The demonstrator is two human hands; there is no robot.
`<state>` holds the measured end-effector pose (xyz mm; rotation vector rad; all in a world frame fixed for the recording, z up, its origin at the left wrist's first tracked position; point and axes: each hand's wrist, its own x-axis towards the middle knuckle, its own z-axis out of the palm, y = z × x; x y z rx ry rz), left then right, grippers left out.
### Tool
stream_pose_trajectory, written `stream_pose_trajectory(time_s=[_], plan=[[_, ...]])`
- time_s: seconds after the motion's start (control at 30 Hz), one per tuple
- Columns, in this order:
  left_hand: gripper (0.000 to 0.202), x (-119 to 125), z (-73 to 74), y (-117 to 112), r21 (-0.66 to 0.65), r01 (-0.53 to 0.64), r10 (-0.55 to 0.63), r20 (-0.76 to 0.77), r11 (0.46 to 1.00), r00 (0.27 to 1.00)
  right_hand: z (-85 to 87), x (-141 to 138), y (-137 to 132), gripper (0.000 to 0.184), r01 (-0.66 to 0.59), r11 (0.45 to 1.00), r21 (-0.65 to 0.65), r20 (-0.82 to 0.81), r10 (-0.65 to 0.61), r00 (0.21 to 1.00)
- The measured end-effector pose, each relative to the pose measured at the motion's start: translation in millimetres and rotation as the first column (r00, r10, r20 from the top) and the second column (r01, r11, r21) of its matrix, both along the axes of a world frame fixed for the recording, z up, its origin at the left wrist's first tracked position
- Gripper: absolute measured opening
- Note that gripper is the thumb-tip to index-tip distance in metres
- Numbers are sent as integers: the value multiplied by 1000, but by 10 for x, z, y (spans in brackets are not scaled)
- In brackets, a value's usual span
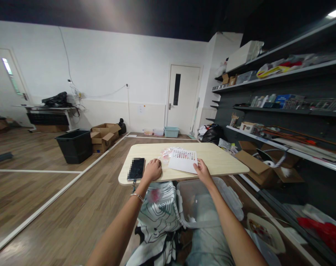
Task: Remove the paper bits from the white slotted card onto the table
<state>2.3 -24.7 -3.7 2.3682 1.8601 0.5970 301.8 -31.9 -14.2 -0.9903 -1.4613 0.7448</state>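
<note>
Two hands sit at the table's near edge: the right hand pinches the white sheet by its near corner, likely light, floppy, easily creased; the left hand lies curled shut, empty, beside the phone

Colours at the pale wood table
On it lie a white sheet with red rows and a black phone; below its near edge is a white cloth with black curved lines.
</note>
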Motion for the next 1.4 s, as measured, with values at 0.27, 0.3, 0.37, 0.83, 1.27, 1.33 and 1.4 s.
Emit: stream_pose_trajectory(time_s=[0.27,0.3,0.37,0.83,1.27,1.33,1.4], plan=[[35,1,-12,1,9,0,0,-7,1000,1000,15,4,-14,42,-27,1000,9,57,27,998],[35,3,-11,0,10,1,-1,-6,1000,1000,19,3,-17,42,-19,1000,13,54,19,998],[35,6,-9,-3,9,-3,3,-3,1000,1000,31,-3,-23,44,-9,1000,16,44,8,999],[33,9,1,-17,11,-9,9,9,1000,1000,117,-7,-114,57,-138,989,-61,-1,138,990],[34,11,8,-20,15,-8,8,-4,1000,1000,79,26,-53,67,-70,997,-37,-12,69,998],[35,17,9,-21,16,-17,17,-10,1000,1000,83,24,-58,65,-98,995,-32,6,98,995],[34,15,6,-21,17,-17,18,-10,1000,1000,92,28,-73,64,-129,990,-49,13,130,991]])
